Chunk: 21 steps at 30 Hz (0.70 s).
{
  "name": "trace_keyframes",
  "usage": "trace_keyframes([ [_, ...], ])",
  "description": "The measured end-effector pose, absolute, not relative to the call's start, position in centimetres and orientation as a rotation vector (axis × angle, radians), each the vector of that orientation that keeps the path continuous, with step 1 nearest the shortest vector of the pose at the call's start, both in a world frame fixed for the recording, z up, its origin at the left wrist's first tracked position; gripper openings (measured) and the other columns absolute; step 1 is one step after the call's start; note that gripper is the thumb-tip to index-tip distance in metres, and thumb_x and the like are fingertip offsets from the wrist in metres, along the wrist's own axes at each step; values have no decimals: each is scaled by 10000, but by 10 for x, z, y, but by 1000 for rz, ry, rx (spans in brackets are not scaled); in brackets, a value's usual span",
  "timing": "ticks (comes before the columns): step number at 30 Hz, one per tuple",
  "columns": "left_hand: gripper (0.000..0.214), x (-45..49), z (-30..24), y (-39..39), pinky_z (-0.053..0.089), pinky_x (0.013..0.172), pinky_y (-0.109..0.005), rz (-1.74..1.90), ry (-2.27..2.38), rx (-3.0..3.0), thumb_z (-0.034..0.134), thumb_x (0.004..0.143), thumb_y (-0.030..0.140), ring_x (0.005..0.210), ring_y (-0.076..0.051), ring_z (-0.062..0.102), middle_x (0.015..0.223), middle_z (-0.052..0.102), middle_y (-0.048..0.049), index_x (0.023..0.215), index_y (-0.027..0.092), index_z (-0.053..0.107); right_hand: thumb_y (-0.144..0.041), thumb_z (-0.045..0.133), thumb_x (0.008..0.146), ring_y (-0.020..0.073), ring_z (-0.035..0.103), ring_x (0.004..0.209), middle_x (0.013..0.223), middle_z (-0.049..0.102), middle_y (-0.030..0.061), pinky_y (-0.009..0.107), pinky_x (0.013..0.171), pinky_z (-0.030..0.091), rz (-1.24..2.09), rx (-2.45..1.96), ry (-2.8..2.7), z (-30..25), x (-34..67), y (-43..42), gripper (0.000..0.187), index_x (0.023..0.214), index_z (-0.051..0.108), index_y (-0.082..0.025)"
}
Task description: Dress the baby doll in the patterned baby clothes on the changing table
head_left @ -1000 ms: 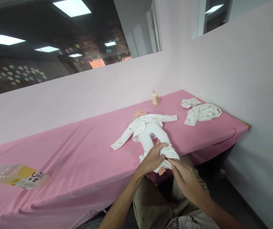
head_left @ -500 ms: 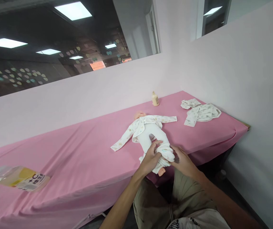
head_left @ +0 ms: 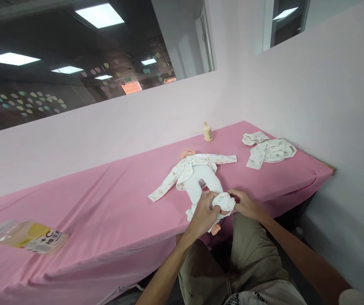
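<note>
A baby doll [head_left: 197, 181] lies on its back at the table's front edge, its white cloth legs toward me. It wears a white printed jacket [head_left: 176, 174], spread open with both sleeves stretched out. White printed baby pants [head_left: 223, 201] are bunched around the lower legs, and one bare foot [head_left: 215, 229] pokes out below. My left hand [head_left: 204, 212] grips the bunched cloth from the left, thumb and fingers closed on it. From the right, my right hand [head_left: 244, 205] pinches the edge of the same bunch.
A pink cloth [head_left: 112, 207] covers the table. More printed baby clothes [head_left: 272, 150] lie at the right end. A pump bottle [head_left: 207, 132] stands at the back by the wall. On the left lies a large clear bottle [head_left: 34, 237] with yellow on its label.
My right hand has moved up along the bunched pants, and its fingers now pinch the cloth's edge. My left hand has shifted slightly right and down. The bunch looks more gathered.
</note>
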<state>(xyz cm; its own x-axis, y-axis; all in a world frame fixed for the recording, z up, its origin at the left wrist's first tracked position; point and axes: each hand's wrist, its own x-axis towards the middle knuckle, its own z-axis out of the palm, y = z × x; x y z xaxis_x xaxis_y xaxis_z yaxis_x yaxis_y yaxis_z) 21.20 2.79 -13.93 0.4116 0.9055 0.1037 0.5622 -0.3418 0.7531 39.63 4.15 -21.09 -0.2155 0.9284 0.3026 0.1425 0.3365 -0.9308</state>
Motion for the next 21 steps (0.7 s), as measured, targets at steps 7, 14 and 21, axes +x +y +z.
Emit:
trace_keyframes([
  [7, 153, 224, -144, 32, 417, 868, -348, 853, 1391, 2007, 442, 812, 197, 964, -201, 546, 947, 599, -45, 839, 197, 592, -339, 602, 801, 150, 547, 727, 770, 623, -4, 254, 641, 403, 1071, -1021, -1538, -215, 393, 48, 191, 844, 649, -159],
  [14, 384, 200, -146, 38, 439, 959, -363, 726, 1253, 2086, 519, 837, 249, 1099, -216, 556, 1214, 595, -53, 1219, 236, 562, -324, 698, 752, 226, 576, 1015, 1078, 632, 39, 348, 877, 442, 1317, -947, -1796, -202, 422, 50, 387, 1103, 591, -199],
  [21, 422, 150, -146, 26, 430, 1020, -418, 656, 1215, 2437, 617, 838, 434, 1206, -261, 502, 1275, 574, -70, 1223, 268, 575, -478, 534, 887, 230, 560, 1114, 1180, 631, 92, 387, 982, 400, 1493, -882, -1896, -191, 445, 69, 404, 1145, 629, -183],
])
